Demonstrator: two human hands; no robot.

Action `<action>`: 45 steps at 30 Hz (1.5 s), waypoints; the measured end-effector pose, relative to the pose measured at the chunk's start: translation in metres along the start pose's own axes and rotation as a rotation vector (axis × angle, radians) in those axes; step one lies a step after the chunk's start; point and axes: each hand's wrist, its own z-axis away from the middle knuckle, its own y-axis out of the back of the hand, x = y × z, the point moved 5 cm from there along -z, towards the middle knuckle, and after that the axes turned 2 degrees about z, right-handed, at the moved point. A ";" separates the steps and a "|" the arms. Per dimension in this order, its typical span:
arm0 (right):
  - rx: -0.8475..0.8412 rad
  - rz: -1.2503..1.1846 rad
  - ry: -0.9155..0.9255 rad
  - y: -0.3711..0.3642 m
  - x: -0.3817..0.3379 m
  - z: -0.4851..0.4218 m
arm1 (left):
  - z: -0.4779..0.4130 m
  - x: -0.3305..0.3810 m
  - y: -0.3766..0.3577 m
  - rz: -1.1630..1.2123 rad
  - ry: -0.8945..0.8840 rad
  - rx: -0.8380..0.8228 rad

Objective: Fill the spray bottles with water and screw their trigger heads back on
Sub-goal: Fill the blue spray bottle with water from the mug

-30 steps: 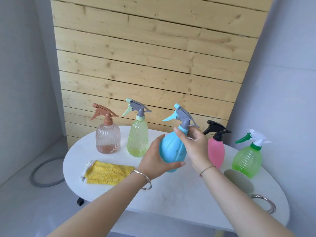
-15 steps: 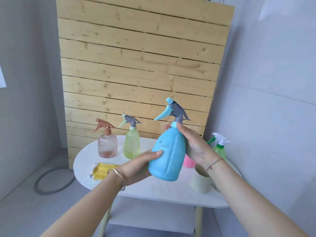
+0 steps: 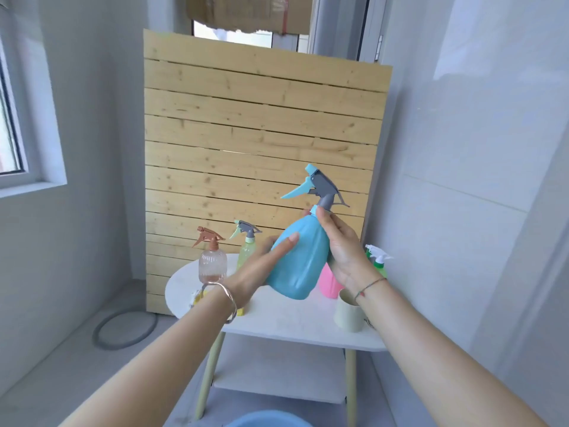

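Observation:
A blue spray bottle (image 3: 300, 260) with a grey and blue trigger head (image 3: 320, 188) is held in the air, tilted, above the white table (image 3: 277, 322). My left hand (image 3: 261, 269) grips its body from the left, thumb across the front. My right hand (image 3: 341, 245) grips the neck just under the trigger head. On the table behind stand a brown-headed clear bottle (image 3: 211, 263), a yellow-green bottle (image 3: 246, 248), a pink bottle (image 3: 328, 282) mostly hidden, and a green bottle with a white head (image 3: 377, 260).
A cream mug (image 3: 349, 312) stands at the table's right front. A yellow cloth (image 3: 198, 298) lies at the left edge, partly behind my arm. A wooden slat panel (image 3: 261, 134) stands behind the table. A blue basin rim (image 3: 264, 420) shows at the bottom. A hose ring (image 3: 123, 328) lies on the floor.
Both hands have lifted the blue bottle off the table and higher. The view has pulled back and tilted up, so the table looks smaller and farther away.

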 end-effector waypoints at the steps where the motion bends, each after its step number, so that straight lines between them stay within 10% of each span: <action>1: 0.019 -0.005 0.010 -0.003 -0.004 0.006 | 0.007 0.007 -0.002 -0.100 -0.047 0.031; 20: -0.097 0.056 0.003 -0.033 -0.040 0.099 | 0.108 0.027 -0.031 0.226 -0.025 -0.118; 29: 0.075 0.100 0.086 -0.012 -0.026 0.115 | 0.104 0.027 -0.040 -0.343 -0.235 0.119; 45: 0.109 0.074 0.043 0.011 -0.002 0.085 | 0.066 -0.018 -0.038 -0.104 0.065 -0.077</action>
